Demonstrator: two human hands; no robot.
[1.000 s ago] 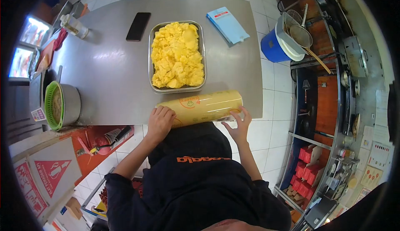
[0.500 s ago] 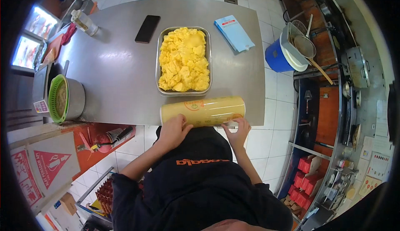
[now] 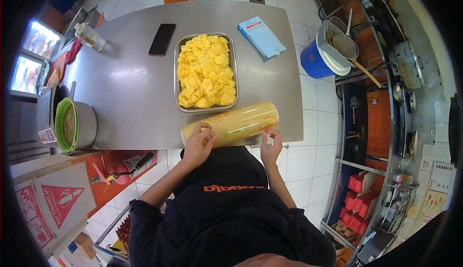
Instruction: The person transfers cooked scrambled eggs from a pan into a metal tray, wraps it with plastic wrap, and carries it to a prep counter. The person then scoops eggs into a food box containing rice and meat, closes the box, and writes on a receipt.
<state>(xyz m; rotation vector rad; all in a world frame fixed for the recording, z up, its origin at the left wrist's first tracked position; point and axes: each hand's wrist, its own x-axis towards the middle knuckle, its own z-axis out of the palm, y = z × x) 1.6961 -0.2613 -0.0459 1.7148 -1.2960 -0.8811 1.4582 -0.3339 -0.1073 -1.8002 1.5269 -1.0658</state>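
A thick yellowish roll of cling film with printed markings lies at the table's near edge, its right end angled away from me. My left hand has its fingers bent against the near left side of the roll. At the right end, my right hand is closed in a pinch by the near side; any film edge between the fingertips is too clear to see. Just beyond the roll stands a rectangular metal tray, heaped with yellow scrambled egg.
On the steel table are a black phone, a light-blue packet, a bottle, and a pot with a green strainer. A blue bucket stands right of the table, near the shelving.
The roll has turned, its right end swinging away and its left end nearer me. My right hand has lifted slightly and its fingers have drawn together. The view has shifted a little.
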